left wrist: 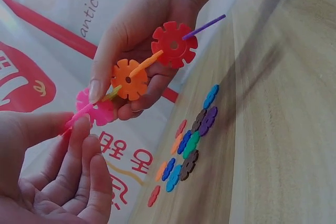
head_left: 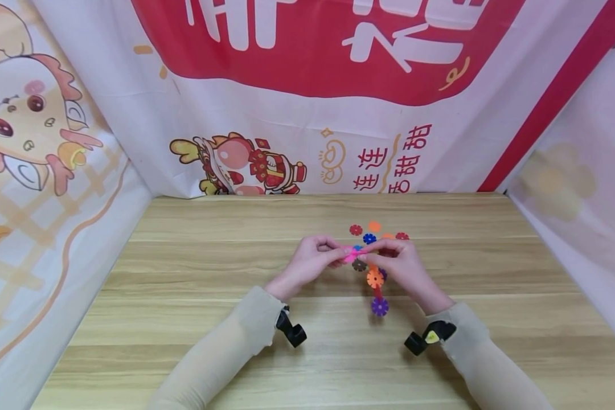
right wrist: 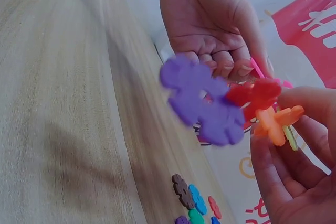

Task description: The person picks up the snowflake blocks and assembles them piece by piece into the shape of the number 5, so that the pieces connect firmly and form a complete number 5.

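Observation:
Between both hands is a chain of notched, flower-shaped plastic discs slotted together. My left hand (head_left: 312, 259) pinches a pink disc, seen edge-on in the left wrist view, between thumb and fingers. It meets another pink disc (left wrist: 100, 111), where the thumb of my right hand (head_left: 402, 265) presses. That hand grips the chain near its pink end. From there run a yellow-green disc, orange discs (left wrist: 137, 88), a red disc (left wrist: 173, 59) and, at the free end, a purple disc (right wrist: 184, 93). The chain is held up over the table. My right fingers partly hide it.
Several loose discs lie on the wooden table (head_left: 210, 256) beyond and below the hands, among them a green one (left wrist: 191, 145), a brown one (left wrist: 189, 165) and a red one (head_left: 356, 230). Printed cloth (head_left: 266, 102) hangs at the back and both sides.

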Tool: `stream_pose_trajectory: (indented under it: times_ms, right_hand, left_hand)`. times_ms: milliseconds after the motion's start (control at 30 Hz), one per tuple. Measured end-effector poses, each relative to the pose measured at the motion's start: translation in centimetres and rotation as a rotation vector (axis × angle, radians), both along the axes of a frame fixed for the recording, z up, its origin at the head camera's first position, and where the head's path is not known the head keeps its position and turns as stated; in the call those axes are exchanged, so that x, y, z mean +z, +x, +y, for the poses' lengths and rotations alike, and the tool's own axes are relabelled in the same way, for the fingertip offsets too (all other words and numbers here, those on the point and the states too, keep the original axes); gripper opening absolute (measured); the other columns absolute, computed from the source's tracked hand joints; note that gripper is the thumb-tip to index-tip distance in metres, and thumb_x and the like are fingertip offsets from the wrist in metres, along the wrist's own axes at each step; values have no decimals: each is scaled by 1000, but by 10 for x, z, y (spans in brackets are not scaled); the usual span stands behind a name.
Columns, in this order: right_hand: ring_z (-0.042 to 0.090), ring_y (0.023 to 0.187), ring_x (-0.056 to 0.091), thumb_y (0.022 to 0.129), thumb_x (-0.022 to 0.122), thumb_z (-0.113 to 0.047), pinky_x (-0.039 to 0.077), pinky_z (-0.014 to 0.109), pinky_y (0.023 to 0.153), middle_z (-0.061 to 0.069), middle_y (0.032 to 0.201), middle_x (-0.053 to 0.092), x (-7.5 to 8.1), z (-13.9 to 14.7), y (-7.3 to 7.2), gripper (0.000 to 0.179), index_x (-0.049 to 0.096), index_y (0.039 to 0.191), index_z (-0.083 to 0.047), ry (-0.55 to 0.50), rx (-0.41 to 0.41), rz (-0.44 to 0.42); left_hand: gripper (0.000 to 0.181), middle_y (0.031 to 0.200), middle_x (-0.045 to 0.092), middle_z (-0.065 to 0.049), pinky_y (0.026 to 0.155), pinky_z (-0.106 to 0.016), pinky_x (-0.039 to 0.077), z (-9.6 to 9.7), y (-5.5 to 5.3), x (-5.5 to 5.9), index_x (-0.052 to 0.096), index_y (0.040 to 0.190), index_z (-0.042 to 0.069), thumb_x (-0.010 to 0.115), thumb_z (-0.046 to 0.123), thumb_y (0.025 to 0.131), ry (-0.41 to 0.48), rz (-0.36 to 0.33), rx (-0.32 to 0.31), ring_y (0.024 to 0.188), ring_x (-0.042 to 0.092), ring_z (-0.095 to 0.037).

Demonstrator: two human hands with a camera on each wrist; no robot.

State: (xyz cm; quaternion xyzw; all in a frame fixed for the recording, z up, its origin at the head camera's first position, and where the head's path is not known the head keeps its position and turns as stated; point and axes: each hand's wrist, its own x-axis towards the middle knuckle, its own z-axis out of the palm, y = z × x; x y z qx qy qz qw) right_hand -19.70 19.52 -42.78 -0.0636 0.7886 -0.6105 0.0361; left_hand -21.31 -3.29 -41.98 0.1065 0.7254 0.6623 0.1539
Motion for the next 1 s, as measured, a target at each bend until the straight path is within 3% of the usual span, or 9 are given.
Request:
stream_pose_trajectory:
  times_ms: [300,567,767,1000]
  right_hand:
    - [27,96,64,92,80,-23,57,33,80,10,110,70,0,10,2,27,75,110,-4,-1,-12,-17]
    - [29,99,65,91,81,-29,57,34,82,10,111,71,-1,21,2,32,75,111,-5,-30,3,-20]
    - [29,103,64,90,80,-32,56,34,84,8,112,72,1,25,3,33,76,112,-7,-2,-6,-17]
    - [28,103,64,90,81,-32,56,34,84,8,112,72,1,26,2,34,76,113,-6,7,-24,-30]
  left_hand:
    - [36,96,75,-9,92,-47,56,-4,-4,-2,70,116,3,72,34,97,22,-3,-34,101,68,-39]
    - [34,100,74,-7,93,-43,55,-2,-16,-9,70,119,5,68,33,100,-45,33,-6,99,69,-27]
    - [35,108,72,-2,88,-38,57,12,-36,-22,70,124,8,72,31,97,-167,79,-16,105,67,-28]
    - [33,112,71,-5,89,-28,54,30,-57,-32,70,124,3,75,14,93,-330,197,-106,100,65,-16]
